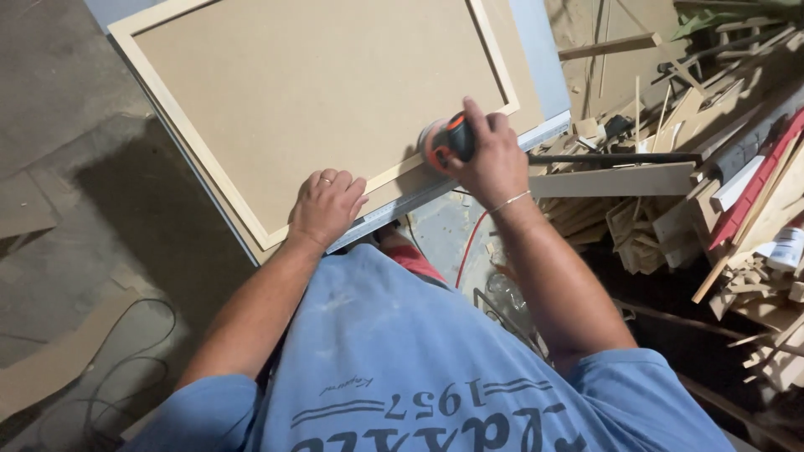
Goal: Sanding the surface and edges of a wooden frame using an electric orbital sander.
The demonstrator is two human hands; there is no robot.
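My right hand (492, 159) grips the orange sander (446, 141) on the framed panel's (327, 92) lower rail, frame centre; my left hand (327, 205) lies flat, holding nothing. I judge other rails remain.

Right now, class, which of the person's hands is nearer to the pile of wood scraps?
Right. The right hand grips the orange sander at the panel's near edge, just beside the pile of wood scraps. The left hand lies flat on the panel, farther away.
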